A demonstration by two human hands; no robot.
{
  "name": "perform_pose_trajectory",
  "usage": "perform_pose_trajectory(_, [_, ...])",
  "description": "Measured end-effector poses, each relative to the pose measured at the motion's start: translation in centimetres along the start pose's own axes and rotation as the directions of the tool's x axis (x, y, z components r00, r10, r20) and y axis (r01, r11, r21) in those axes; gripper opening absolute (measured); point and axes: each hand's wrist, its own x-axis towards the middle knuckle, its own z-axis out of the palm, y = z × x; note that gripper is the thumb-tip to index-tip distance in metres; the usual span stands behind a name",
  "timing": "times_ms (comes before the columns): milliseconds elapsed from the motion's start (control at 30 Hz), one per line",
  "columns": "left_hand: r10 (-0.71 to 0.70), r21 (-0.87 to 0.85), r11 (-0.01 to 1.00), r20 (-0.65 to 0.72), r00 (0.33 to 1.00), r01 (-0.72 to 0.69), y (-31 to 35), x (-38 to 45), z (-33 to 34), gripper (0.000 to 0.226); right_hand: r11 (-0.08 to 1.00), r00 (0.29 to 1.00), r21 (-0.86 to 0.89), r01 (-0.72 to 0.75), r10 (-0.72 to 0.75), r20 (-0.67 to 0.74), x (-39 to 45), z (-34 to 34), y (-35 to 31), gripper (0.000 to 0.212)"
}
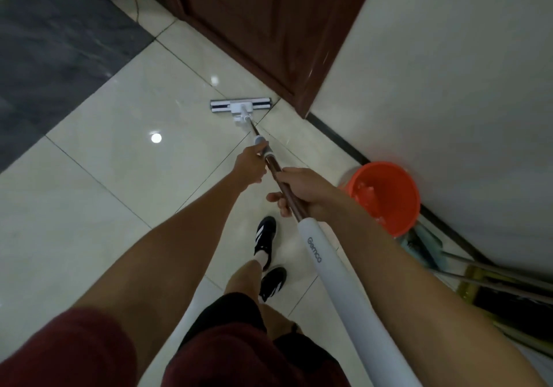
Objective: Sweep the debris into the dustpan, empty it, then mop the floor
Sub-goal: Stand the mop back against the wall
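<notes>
A flat mop with a white head [241, 106] lies on the glossy cream tile floor [113, 183] just in front of a dark wooden door. Its brown shaft runs back toward me and ends in a thick white handle [335, 282]. My left hand [250, 165] grips the shaft farther down, at a grey collar. My right hand [302, 190] grips the brown shaft just above the white handle. Both arms reach forward over my legs and black shoes.
An orange bucket [386, 196] stands by the white wall at the right. Behind it, a broom and dustpan with long metal handles [493, 279] lie on the floor by the wall. The dark wooden door [269, 27] is ahead. A dark grey floor area [54, 42] lies at the upper left.
</notes>
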Motion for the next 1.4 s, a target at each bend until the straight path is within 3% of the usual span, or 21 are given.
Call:
perform_pose_trajectory(67, [0.095,0.134,0.986,0.011,0.995,-0.095,1.8,0.4,-0.4,0.037,0.998,1.0,0.055,0.007,-0.008,0.012,-0.6,-0.9,-1.9,0.018])
perform_pose_trajectory(167, [0.275,0.391,0.878,0.059,0.96,-0.276,4.2,1.0,-1.3,0.044,0.995,0.999,0.099,-0.007,0.012,-0.048,-0.8,-1.8,-4.7,0.018])
perform_pose_trajectory(333, [0.346,0.537,0.769,0.106,0.932,-0.347,7.1,1.7,-2.0,0.058,0.987,0.991,0.141,0.073,-0.055,-0.126,-1.8,-3.2,-8.0,0.024])
perform_pose_trajectory(467, [0.429,0.559,0.722,0.101,0.898,-0.408,9.1,2.5,-2.0,0.052,0.931,0.976,0.297,0.215,-0.196,-0.093,-3.5,-4.8,-8.8,0.014])
perform_pose_trajectory(533, [0.443,0.545,0.726,0.094,0.892,-0.418,10.2,2.9,-1.9,0.046,0.888,0.946,0.331,0.32,-0.321,-0.054,-4.1,-5.8,-7.9,0.028])
perform_pose_trajectory(633, [0.453,0.577,0.698,0.102,0.885,-0.424,11.7,2.8,-1.3,0.041,0.853,0.847,0.016,0.521,-0.515,-0.133,-3.7,-6.5,-6.0,0.052])
perform_pose_trajectory(700, [0.47,0.594,0.683,0.088,0.878,-0.425,12.1,2.4,-0.3,0.036,0.801,0.763,-0.219,0.558,-0.598,-0.244,-3.4,-6.2,-5.7,0.052])
perform_pose_trajectory(800, [0.491,0.585,0.701,0.019,0.871,-0.408,12.5,1.5,0.9,0.031,0.677,0.558,-0.289,0.677,-0.728,-0.398,-3.0,-5.4,-6.4,0.047])
perform_pose_trajectory(867, [0.506,0.584,0.706,-0.02,0.863,-0.4,13.3,1.1,1.2,0.026,0.641,0.482,-0.313,0.701,-0.749,-0.455,-3.2,-5.1,-7.3,0.043])
perform_pose_trajectory(1000, [0.509,0.514,0.763,-0.103,0.855,-0.393,14.8,0.3,2.4,0.019,0.599,0.425,-0.261,0.757,-0.755,-0.499,-4.5,-5.9,-9.3,0.011])
perform_pose_trajectory(1167, [0.531,0.387,0.792,-0.056,0.845,-0.472,16.7,-0.1,3.6,0.014,0.603,0.407,-0.377,0.703,-0.776,-0.482,-6.0,-7.8,-12.0,0.007])
perform_pose_trajectory(1267, [0.533,0.285,0.814,-0.02,0.846,-0.506,18.2,-0.2,3.7,0.027,0.589,0.389,-0.502,0.633,-0.803,-0.452,-7.3,-9.0,-14.3,0.013])
perform_pose_trajectory(1400, [0.545,0.115,0.836,-0.06,0.836,-0.536,20.2,-0.4,4.7,0.024,0.55,0.384,-0.484,0.681,-0.83,-0.404,-9.0,-10.9,-18.0,0.006])
